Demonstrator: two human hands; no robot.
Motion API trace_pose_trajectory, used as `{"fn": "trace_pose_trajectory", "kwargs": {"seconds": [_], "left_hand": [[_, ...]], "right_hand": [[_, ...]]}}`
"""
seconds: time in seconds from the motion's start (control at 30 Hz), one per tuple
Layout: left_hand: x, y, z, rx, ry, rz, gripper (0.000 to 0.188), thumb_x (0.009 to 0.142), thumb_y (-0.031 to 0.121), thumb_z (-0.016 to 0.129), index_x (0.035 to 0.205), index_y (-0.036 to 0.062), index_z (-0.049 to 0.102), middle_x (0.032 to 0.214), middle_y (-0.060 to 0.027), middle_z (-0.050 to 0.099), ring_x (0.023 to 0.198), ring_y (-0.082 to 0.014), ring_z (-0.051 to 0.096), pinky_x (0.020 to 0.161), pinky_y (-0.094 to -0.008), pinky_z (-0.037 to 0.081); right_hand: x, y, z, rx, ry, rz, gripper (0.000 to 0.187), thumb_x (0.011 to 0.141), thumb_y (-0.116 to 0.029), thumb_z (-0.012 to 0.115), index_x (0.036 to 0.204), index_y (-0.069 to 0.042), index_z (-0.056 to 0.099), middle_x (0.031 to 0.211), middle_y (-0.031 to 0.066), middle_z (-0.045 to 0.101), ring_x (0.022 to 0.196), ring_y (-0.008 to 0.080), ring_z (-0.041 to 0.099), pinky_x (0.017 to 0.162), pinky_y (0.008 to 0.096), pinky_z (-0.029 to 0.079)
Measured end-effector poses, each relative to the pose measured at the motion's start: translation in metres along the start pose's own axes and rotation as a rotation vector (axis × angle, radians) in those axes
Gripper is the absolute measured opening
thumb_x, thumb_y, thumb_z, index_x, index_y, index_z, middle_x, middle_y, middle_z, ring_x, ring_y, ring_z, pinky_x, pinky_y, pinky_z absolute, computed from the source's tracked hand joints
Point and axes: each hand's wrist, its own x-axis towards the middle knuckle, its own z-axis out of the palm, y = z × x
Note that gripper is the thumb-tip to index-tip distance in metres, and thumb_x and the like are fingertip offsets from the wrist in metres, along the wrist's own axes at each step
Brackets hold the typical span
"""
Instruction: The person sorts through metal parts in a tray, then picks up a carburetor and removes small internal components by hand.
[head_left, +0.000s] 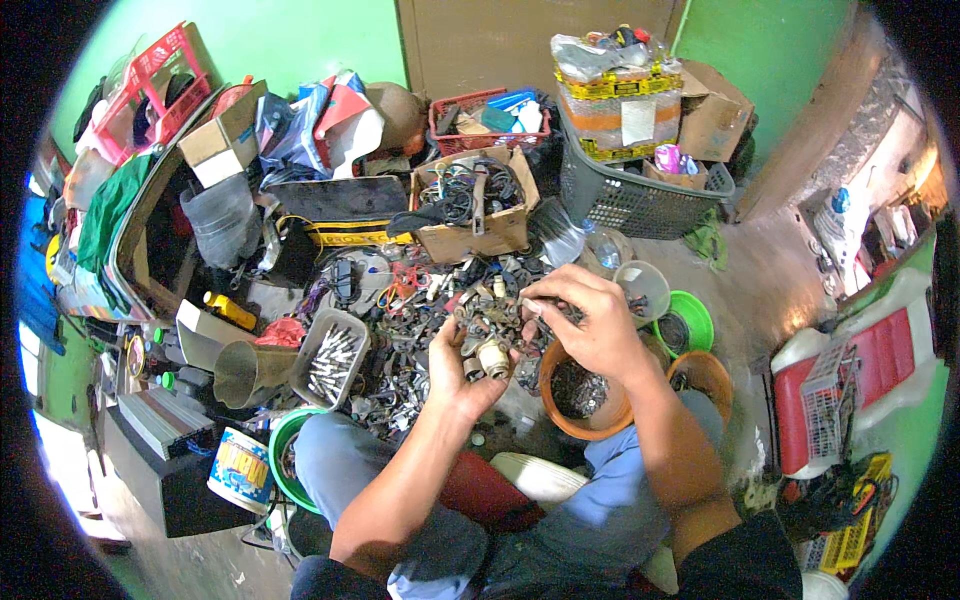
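One pale-ended part [492, 358] clamped in left hand [460, 378]; right hand [585, 315] just beside, fingers [556, 288] bent, grip unclear; parts pile [398, 345] below.

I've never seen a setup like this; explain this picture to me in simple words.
There is no robot here. The single, upright picture comes from a fisheye camera on a person's head, looking down, so edges curve.

The two bare hands are the wearer's. The left hand holds a grimy mechanical part with a cream cylindrical end. The right hand is beside it, fingertips together; whether they pinch something is unclear.

Below lies a heap of small dark parts. Around it are a grey tray of slim pale pieces, an orange tub and a cardboard box of cables.
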Motion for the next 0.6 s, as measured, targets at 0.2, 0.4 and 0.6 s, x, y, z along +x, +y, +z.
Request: {"fn": "trace_pose_trajectory", "kwargs": {"seconds": [0.2, 0.4, 0.6], "left_hand": [[0.001, 0.019, -0.002, -0.048, 0.038, 0.096, 0.045, 0.102, 0.045, 0.037, 0.124, 0.0130, 0.060, 0.114, -0.0077, 0.067, 0.098, -0.0243, 0.064, 0.073, -0.0394, 0.052], [0.003, 0.037, -0.003, -0.097, 0.005, 0.177, 0.049, 0.103, 0.040, 0.032, 0.129, 0.0072, 0.058, 0.121, -0.0145, 0.067, 0.101, -0.0288, 0.066, 0.072, -0.0361, 0.054], [0.009, 0.044, -0.008, -0.098, -0.061, 0.229, 0.049, 0.103, 0.039, 0.032, 0.127, 0.0064, 0.059, 0.123, -0.0158, 0.066, 0.109, -0.0299, 0.065, 0.080, -0.0397, 0.055]], "right_hand": [[0.015, -0.004, 0.021, 0.021, -0.050, -0.087, 0.025, 0.079, 0.008, 0.064, 0.102, -0.001, 0.072, 0.097, 0.0127, 0.066, 0.085, 0.0239, 0.068, 0.076, 0.0339, 0.055], [0.021, 0.001, 0.035, -0.002, -0.094, -0.121, 0.021, 0.079, 0.001, 0.068, 0.100, -0.002, 0.071, 0.098, 0.0124, 0.067, 0.088, 0.0286, 0.068, 0.078, 0.0378, 0.055], [0.019, 0.007, 0.054, -0.047, -0.078, -0.082, 0.020, 0.080, -0.010, 0.077, 0.096, -0.003, 0.070, 0.098, 0.0115, 0.065, 0.089, 0.0298, 0.068, 0.078, 0.0383, 0.056]]}}
